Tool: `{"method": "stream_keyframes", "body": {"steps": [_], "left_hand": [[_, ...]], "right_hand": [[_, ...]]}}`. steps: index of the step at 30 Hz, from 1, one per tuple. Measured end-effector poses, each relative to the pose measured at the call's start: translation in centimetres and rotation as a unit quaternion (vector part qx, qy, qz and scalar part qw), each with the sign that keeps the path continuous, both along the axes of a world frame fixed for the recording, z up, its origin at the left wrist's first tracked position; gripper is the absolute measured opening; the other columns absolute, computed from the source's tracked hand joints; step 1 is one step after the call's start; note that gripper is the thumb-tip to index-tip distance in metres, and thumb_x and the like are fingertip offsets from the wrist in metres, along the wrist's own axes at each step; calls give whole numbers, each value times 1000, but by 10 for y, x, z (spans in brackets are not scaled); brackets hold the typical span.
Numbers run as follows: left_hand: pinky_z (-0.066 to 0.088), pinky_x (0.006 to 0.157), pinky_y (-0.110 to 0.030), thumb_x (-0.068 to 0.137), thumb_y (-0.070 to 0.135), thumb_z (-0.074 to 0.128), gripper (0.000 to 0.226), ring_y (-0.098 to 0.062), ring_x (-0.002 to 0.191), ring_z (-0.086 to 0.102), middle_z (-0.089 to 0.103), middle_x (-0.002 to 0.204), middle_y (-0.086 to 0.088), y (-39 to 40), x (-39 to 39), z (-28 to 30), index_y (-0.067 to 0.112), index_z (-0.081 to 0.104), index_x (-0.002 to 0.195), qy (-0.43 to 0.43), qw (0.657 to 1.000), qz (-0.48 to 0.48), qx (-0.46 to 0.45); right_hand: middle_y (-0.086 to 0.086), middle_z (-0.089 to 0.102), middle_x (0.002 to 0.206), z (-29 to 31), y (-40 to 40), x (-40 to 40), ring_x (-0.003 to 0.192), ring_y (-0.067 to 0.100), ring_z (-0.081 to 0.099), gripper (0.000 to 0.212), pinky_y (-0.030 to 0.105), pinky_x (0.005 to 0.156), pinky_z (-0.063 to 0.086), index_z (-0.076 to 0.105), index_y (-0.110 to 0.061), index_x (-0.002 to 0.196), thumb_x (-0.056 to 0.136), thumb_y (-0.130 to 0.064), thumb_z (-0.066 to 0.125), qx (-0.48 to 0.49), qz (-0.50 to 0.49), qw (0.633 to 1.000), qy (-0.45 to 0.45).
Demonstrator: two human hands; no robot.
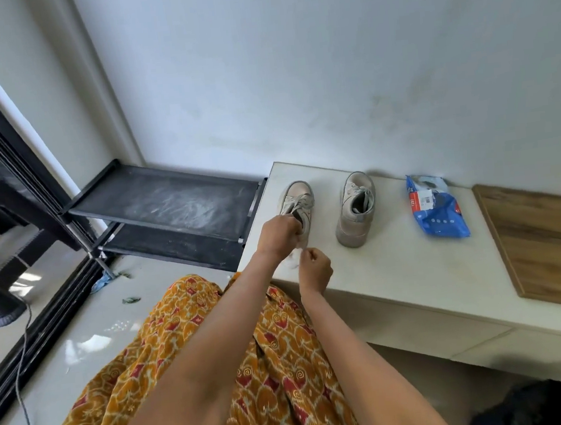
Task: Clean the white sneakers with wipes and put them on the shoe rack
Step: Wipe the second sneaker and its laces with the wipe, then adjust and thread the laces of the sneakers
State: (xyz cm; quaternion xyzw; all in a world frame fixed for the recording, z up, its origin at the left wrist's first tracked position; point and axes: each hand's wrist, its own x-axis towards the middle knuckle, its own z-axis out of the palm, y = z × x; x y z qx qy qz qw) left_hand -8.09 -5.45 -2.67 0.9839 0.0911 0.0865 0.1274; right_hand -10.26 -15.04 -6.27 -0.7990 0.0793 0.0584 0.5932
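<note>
Sneakers sit on white ledge [397, 269], toes toward wall. Left sneaker [297, 200] is nearest the ledge's left end; left hand [279, 234] grips it at the collar, fingers curled into the opening. Right hand [315, 267] is at the ledge's front edge just behind that shoe, fingers clenched, prob. pinching a white wipe [295, 253], though it's blurry. Right sneaker [356, 210] stands free mid-ledge. Blue wipes pack [438, 207] lies further right on ledge, w/ wooden board [549, 238] beyond. Black shoe rack [165, 203] stands just off the ledge's left end.
</note>
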Motion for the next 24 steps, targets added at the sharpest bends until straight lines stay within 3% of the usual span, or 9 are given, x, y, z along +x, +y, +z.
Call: {"method": "stream_keyframes", "body": {"steps": [3,8,9,11,14,16,18,20,24], "left_hand": [[47,63,-32,87,16,57,15,-27,85,62,64,95,-4,-3,-7,1,11,70,88,1,999,-29,14],[48,67,-35,88,27,61,21,-25,85,57,60,96,-9,-47,1,7,9,64,97,-178,982,-61,-2],[47,67,-37,90,29,56,22,-26,82,58,60,93,-9,-68,8,8,9,64,95,-181,979,-65,-62],[47,74,-38,96,30,45,30,-29,87,59,63,95,-14,-115,20,12,6,62,98,-94,961,-52,-253],[44,83,-32,102,28,35,39,-26,97,59,64,105,-17,-178,31,5,-1,62,104,25,838,-13,-544],[42,87,-30,102,40,29,48,-21,101,56,62,114,-12,-215,40,-8,6,62,111,79,748,22,-659],[40,94,-32,100,49,23,56,-22,109,53,60,120,-10,-241,48,-13,11,61,114,111,683,49,-720],[36,100,-32,101,47,21,53,-24,114,50,57,121,-10,-255,55,-7,11,58,111,111,646,77,-751],[25,112,-35,101,47,19,62,-28,133,37,41,141,-17,-258,70,-8,1,35,139,129,619,103,-768]], "right_hand": [[8,66,95,6,-16,17,85,24,58,20,23,67,37,66,-6,98,88,-7,49,34,-64,997,-26],[10,64,95,4,-64,44,83,24,58,15,24,66,41,59,-7,97,87,-17,62,39,-99,987,-120],[10,63,93,3,-78,50,81,22,56,15,20,63,39,58,-7,95,87,-19,63,16,-97,985,-142],[8,62,90,0,-107,62,78,20,55,15,21,64,38,56,-9,91,88,-22,63,-35,-96,979,-178],[4,60,92,0,-153,78,80,17,56,12,23,67,40,55,-12,88,88,-22,63,-68,-118,969,-206],[7,57,94,0,-186,90,82,18,57,4,19,67,41,56,-10,90,90,-12,58,-110,-113,962,-223],[9,57,97,-1,-212,100,85,19,58,4,21,71,44,58,-7,94,91,-8,55,-148,-97,958,-228],[11,59,101,-3,-231,106,90,18,58,12,23,75,44,62,-3,100,93,-7,52,-178,-84,957,-214],[11,70,101,-18,-247,110,93,22,65,22,27,80,50,70,-4,103,94,-9,50,-215,-29,960,-179]]}}
